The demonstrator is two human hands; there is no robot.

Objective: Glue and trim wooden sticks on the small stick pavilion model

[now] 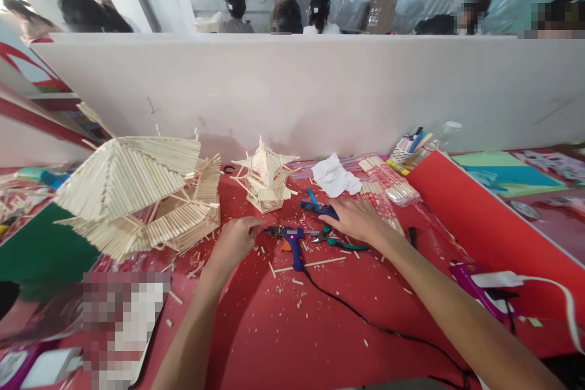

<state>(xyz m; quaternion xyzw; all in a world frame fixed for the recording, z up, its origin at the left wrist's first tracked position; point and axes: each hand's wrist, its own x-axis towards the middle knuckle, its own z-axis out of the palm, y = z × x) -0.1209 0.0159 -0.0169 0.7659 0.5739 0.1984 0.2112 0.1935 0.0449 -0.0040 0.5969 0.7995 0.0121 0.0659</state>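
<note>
On the red table, a blue hot glue gun [295, 247] lies with its nozzle toward my left hand [234, 245]. That hand's fingers are curled together at the nozzle; whatever they pinch, if anything, is too small to make out. My right hand [354, 217] is closed over a blue hand tool [315, 207], apparently pliers, partly hidden under the fingers. Green-handled cutters [345, 244] lie just below it. Behind the hands stands a small pagoda model of wooden sticks [265, 180]. To the left is a larger stick-built pavilion [132, 180] with a broad roof.
A crumpled white tissue [336, 175] and packaged sticks [388, 180] lie behind my right hand. Stick scraps litter the table. The glue gun's black cord [361, 315] runs to the lower right. A red board [489, 225] leans right; a white partition [297, 91] stands behind.
</note>
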